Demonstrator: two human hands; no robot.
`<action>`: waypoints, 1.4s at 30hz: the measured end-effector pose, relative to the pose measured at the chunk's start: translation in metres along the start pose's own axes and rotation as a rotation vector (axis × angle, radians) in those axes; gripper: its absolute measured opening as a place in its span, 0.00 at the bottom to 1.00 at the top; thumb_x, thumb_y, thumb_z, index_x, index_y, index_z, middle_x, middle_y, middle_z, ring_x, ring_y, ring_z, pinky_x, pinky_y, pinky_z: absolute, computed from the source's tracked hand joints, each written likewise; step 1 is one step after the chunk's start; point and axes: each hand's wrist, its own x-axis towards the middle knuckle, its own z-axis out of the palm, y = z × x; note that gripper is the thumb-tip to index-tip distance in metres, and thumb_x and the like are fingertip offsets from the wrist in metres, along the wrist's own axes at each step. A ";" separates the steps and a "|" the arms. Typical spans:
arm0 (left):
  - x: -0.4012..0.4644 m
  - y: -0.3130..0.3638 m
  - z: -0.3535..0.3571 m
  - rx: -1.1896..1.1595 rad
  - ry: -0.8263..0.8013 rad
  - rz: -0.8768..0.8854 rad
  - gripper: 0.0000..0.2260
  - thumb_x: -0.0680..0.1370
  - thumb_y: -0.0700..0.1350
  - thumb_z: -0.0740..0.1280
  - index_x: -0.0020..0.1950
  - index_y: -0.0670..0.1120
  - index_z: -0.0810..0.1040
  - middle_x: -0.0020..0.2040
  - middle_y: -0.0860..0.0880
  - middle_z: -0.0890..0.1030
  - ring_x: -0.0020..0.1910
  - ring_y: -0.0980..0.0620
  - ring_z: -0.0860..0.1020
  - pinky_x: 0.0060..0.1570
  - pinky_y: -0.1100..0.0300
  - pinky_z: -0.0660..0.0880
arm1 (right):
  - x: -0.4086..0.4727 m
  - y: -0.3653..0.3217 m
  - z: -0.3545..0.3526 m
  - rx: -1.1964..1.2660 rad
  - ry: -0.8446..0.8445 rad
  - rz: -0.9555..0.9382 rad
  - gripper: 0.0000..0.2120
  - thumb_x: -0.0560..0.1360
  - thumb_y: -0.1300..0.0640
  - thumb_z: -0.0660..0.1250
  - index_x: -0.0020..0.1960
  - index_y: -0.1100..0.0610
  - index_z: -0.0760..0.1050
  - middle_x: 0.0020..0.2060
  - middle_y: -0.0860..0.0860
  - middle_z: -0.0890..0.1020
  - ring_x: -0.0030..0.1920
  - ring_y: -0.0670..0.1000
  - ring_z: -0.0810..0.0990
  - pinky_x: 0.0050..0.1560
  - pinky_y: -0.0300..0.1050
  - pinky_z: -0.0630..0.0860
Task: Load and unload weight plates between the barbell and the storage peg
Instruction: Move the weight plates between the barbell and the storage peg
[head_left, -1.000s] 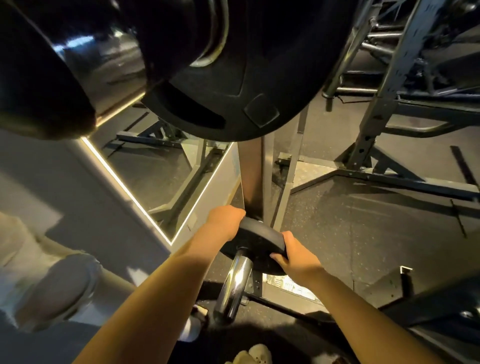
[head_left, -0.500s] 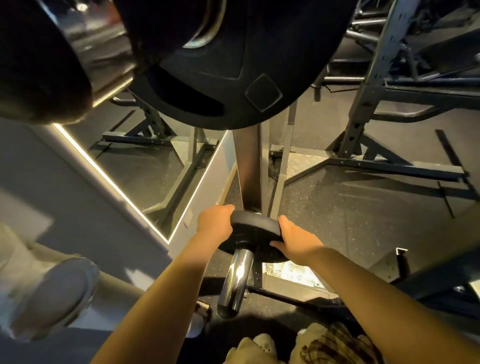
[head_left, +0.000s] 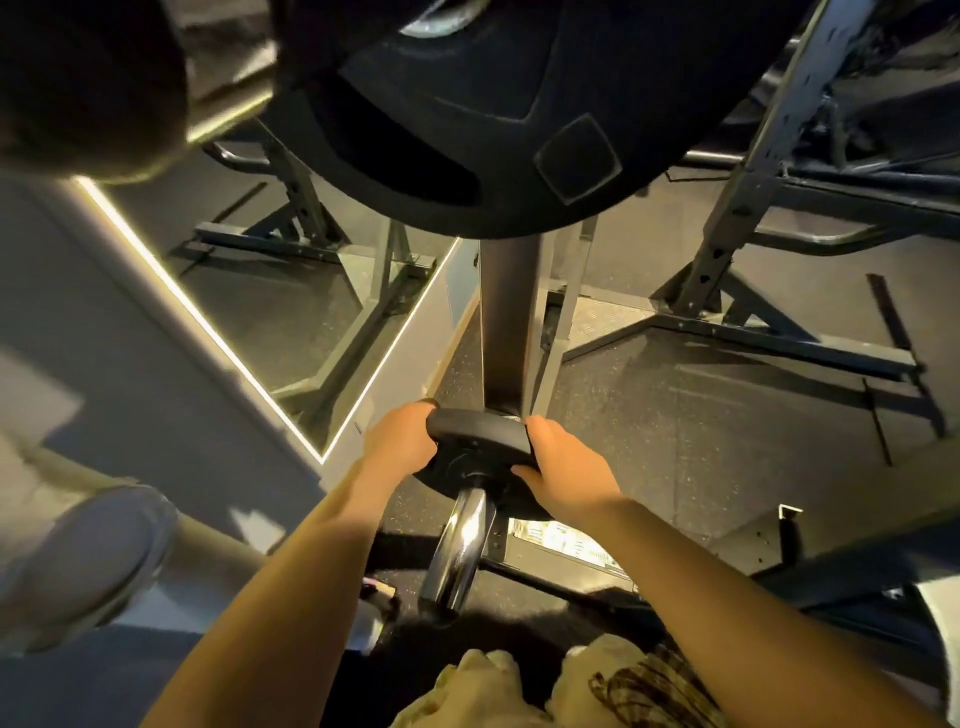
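A chrome peg (head_left: 460, 551) points toward the viewer, threaded through a small black plate (head_left: 475, 452). The left hand (head_left: 402, 441) clasps its 9 o'clock rim, the right hand (head_left: 563, 467) its 3 o'clock rim. At 12 o'clock, beyond, a big plate (head_left: 493, 130) hangs overhead.

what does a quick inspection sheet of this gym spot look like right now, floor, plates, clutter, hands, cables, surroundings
surface: dark speckled rubber floor, bare where visible.
job's things: small black plate sits on the chrome storage peg, pushed near the rack upright; large black plate hangs overhead.
clutter: nothing seen.
grippers: left hand and right hand grip opposite edges of the small plate.
cables: nothing seen.
surroundings: lit-edged mirror at left, second rack frame at right, person's light shoes at the bottom.
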 end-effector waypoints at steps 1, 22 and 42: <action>-0.001 0.002 -0.001 -0.001 0.006 0.003 0.10 0.73 0.39 0.68 0.46 0.54 0.73 0.47 0.50 0.80 0.49 0.48 0.78 0.53 0.51 0.77 | -0.002 0.003 0.004 0.025 0.008 0.011 0.16 0.79 0.51 0.65 0.64 0.52 0.65 0.58 0.50 0.75 0.56 0.52 0.76 0.54 0.44 0.75; -0.015 -0.002 0.005 -0.219 0.011 0.113 0.10 0.75 0.33 0.63 0.48 0.48 0.73 0.48 0.49 0.76 0.52 0.49 0.75 0.49 0.58 0.70 | -0.002 -0.011 -0.010 -0.063 -0.230 0.158 0.14 0.79 0.53 0.65 0.58 0.53 0.61 0.53 0.52 0.75 0.51 0.54 0.76 0.51 0.48 0.74; -0.020 0.030 0.012 0.179 0.206 0.211 0.12 0.76 0.38 0.67 0.58 0.50 0.76 0.55 0.48 0.78 0.56 0.48 0.75 0.60 0.54 0.71 | -0.039 0.021 0.032 0.391 0.037 0.202 0.16 0.78 0.55 0.66 0.63 0.52 0.66 0.54 0.51 0.76 0.52 0.50 0.77 0.53 0.42 0.78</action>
